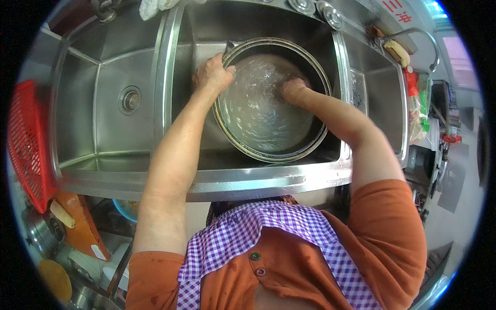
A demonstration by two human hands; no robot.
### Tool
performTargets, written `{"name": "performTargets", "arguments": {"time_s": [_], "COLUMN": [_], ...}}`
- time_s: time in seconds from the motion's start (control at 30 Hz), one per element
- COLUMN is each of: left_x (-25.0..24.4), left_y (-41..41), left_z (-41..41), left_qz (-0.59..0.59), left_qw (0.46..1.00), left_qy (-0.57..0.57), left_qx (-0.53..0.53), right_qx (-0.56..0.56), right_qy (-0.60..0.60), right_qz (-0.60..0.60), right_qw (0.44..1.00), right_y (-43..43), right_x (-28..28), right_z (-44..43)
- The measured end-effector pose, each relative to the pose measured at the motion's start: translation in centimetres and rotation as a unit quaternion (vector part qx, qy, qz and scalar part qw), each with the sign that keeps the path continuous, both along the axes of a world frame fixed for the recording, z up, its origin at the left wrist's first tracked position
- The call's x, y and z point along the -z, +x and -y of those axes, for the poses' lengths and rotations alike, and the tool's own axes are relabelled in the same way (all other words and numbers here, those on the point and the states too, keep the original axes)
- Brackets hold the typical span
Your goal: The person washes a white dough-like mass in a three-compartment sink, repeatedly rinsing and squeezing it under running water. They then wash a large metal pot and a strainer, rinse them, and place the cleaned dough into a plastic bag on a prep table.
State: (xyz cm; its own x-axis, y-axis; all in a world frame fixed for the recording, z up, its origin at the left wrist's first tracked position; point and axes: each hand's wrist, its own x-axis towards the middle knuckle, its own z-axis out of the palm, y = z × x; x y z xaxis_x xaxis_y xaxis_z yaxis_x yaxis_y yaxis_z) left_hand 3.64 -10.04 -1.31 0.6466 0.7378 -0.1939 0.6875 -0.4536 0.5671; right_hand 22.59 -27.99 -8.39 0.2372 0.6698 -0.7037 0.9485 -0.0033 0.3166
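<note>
A large round metal pot [271, 158] stands in the middle basin of a stainless steel sink [252, 182]. Cloudy greyish water [263, 112] fills much of it, with swirls and ripples on its surface. At the pot's upper left rim, my left hand [215, 73] grips the edge, thumb on the inner side. My right hand [296, 91] is partly under the water near the pot's right side, its fingers hidden; whether it holds anything cannot be seen.
The left basin [124, 128] has a drain [131, 100]. A right basin [381, 91] lies under a curved faucet [430, 37]. A red perforated plastic basket [29, 143] stands at the far left. Metal lids [302, 5] and a white cloth [149, 8] lie along the back edge.
</note>
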Motion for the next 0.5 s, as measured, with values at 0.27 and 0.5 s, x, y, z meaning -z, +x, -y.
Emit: {"name": "performTargets", "arguments": {"time_s": [0.27, 0.5], "left_x": [-0.5, 0.7], "left_y": [-0.2, -0.5], "left_z": [0.3, -0.5], "left_qz": [0.022, 0.04], "left_qw": [1.0, 0.999], "left_qy": [0.009, -0.011], "left_qx": [0.002, 0.005], "right_qx": [0.026, 0.036], "right_qy": [-0.14, -0.11], "right_qz": [-0.232, -0.31], "right_qw": [0.962, 0.944], "right_y": [-6.1, -6.8], "right_x": [-4.2, -4.7], "right_z": [4.1, 3.3]}}
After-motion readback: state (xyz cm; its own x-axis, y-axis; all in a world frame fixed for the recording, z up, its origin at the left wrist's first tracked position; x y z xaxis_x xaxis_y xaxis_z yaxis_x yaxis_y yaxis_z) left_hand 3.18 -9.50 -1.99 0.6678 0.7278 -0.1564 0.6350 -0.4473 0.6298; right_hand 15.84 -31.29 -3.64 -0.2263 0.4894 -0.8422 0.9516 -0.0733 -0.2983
